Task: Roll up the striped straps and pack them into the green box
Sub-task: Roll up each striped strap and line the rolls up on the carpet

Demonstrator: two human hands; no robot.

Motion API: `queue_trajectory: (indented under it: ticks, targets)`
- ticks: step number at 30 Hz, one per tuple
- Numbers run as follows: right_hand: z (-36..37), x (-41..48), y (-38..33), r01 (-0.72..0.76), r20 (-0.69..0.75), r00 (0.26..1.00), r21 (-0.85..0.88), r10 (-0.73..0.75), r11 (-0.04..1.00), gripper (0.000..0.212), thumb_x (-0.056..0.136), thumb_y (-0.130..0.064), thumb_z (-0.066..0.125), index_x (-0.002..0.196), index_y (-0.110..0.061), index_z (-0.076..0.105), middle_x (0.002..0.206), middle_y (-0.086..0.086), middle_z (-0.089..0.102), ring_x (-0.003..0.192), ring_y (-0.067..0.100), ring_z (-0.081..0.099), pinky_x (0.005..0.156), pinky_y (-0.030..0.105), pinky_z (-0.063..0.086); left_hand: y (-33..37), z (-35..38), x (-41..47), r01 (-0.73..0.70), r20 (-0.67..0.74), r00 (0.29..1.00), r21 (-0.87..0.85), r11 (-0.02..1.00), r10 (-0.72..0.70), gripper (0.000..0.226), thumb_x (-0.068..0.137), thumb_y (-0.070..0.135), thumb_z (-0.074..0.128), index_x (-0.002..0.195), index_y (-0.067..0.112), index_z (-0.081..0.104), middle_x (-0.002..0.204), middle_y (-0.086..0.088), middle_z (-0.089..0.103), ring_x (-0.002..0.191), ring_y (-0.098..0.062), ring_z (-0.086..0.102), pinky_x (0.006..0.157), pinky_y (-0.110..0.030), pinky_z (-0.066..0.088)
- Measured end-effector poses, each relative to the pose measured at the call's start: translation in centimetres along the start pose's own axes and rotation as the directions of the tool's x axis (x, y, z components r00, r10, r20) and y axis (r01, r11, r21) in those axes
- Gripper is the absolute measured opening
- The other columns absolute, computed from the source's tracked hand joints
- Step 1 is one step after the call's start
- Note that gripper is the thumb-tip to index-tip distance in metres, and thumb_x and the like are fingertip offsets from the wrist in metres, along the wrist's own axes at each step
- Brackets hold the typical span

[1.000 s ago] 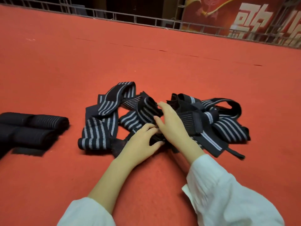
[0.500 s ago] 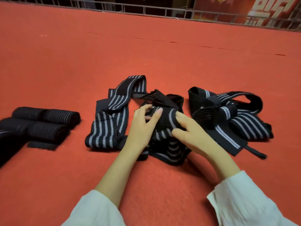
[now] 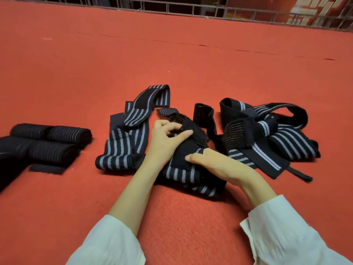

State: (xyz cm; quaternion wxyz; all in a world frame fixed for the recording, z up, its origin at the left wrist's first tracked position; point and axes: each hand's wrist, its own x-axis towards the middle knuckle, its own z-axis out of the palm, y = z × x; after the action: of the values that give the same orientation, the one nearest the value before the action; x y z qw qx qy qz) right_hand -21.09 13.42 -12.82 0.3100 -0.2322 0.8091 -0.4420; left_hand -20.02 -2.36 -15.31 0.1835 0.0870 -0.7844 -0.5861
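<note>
Loose black straps with grey stripes lie tangled on the red felt. One pile (image 3: 131,134) spreads at centre left and another pile (image 3: 267,138) at right. Between them, a bunched strap (image 3: 191,169) sits under both hands. My left hand (image 3: 164,142) pinches its black fuzzy end between thumb and curled fingers. My right hand (image 3: 219,165) grips the strap's near side, its fingers tucked under the fabric. Several rolled straps (image 3: 51,142) lie together at far left. No green box is in view.
The red felt surface (image 3: 172,54) stretches far back to a metal railing (image 3: 191,8). A flat black strip (image 3: 47,169) lies in front of the rolled straps. White sleeves cover both forearms near the bottom edge.
Both hands pulled one strap out of the tangle toward me and bunched it. The left hand shifted from pressing the pile to pinching the fuzzy end. The camera tilted down.
</note>
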Motion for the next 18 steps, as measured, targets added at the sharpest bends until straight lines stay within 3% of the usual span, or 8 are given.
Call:
queue_trajectory:
  ticks: [1,3,5,7,11,14,16,18]
  targets:
    - [0.1,-0.1,0.1,0.019,-0.029,0.999,0.025,-0.018,0.999,0.039,0.093,-0.033,0.054,0.096,0.003,0.067,0.096,0.013,0.073,0.087,0.017,0.069,0.09,0.04,0.051,0.0,-0.1,0.0,-0.037,-0.017,0.999,0.029,0.999,0.037,0.016,0.077,0.028,0.079,0.076,0.035,0.065,0.103,0.007,0.047,0.102,-0.011,0.049,0.087,-0.014,0.038]
    - [0.5,-0.2,0.1,0.077,-0.122,0.991,0.263,-0.046,0.962,0.024,0.096,-0.027,0.054,0.092,-0.012,0.071,0.091,-0.002,0.076,0.089,0.006,0.069,0.09,0.028,0.051,0.2,0.0,-0.4,-0.143,-0.059,0.987,0.083,0.986,0.148,0.015,0.077,0.025,0.079,0.073,0.029,0.065,0.098,0.016,0.052,0.103,-0.005,0.046,0.084,-0.007,0.035]
    - [0.5,0.1,0.2,0.139,-0.259,0.966,0.526,0.002,0.839,0.025,0.095,-0.032,0.056,0.099,-0.013,0.072,0.101,0.003,0.075,0.099,0.014,0.07,0.097,0.032,0.048,0.4,0.1,-0.8,-0.239,-0.09,0.964,0.123,0.963,0.251,0.01,0.079,0.022,0.077,0.077,0.019,0.068,0.096,0.018,0.058,0.104,-0.006,0.049,0.086,-0.005,0.034]
    - [-0.1,0.1,0.0,0.146,-0.325,0.941,0.646,0.097,0.75,0.029,0.094,-0.034,0.057,0.101,-0.011,0.072,0.1,0.007,0.075,0.096,0.018,0.071,0.089,0.032,0.052,0.5,0.3,-1.1,-0.29,-0.094,0.949,0.124,0.949,0.302,0.011,0.081,0.022,0.075,0.079,0.013,0.069,0.09,0.011,0.065,0.099,-0.009,0.056,0.087,-0.011,0.039]
    - [-0.9,0.1,-0.9,0.085,-0.31,0.945,0.538,0.103,0.839,0.021,0.09,-0.022,0.064,0.098,-0.003,0.072,0.094,0.013,0.075,0.084,0.022,0.072,0.073,0.028,0.058,1.3,-0.2,-1.3,-0.226,-0.188,0.956,0.023,0.974,0.226,0.019,0.083,0.023,0.074,0.071,0.013,0.063,0.072,0.004,0.063,0.074,-0.003,0.056,0.072,-0.018,0.043]
    - [-1.3,-0.2,-1.3,0.137,-0.371,0.929,0.354,0.004,0.925,0.017,0.089,-0.012,0.066,0.096,0.003,0.072,0.091,0.018,0.074,0.084,0.029,0.072,0.076,0.034,0.059,1.4,-1.3,-1.0,-0.171,-0.264,0.953,-0.06,0.983,0.15,0.037,0.087,0.028,0.07,0.068,0.004,0.048,0.064,-0.006,0.043,0.062,-0.007,0.041,0.062,-0.024,0.036]
    - [-1.4,-0.2,-1.4,0.154,-0.368,0.928,0.238,-0.058,0.959,0.018,0.089,-0.012,0.066,0.097,0.003,0.071,0.093,0.019,0.073,0.089,0.032,0.071,0.084,0.043,0.058,1.1,-1.9,-0.6,-0.113,-0.153,0.983,-0.086,0.99,0.099,0.033,0.086,0.031,0.07,0.073,0.006,0.053,0.065,0.001,0.05,0.064,-0.008,0.048,0.064,-0.025,0.04]
    - [-1.2,-0.2,-1.5,0.156,-0.342,0.935,0.155,-0.096,0.975,0.016,0.089,-0.013,0.066,0.098,-0.001,0.071,0.094,0.016,0.074,0.09,0.029,0.072,0.087,0.046,0.056,0.9,-2.0,-0.5,-0.08,-0.011,0.997,-0.088,0.993,0.08,0.013,0.082,0.026,0.075,0.087,0.016,0.068,0.083,0.009,0.07,0.078,-0.006,0.064,0.072,-0.022,0.049]
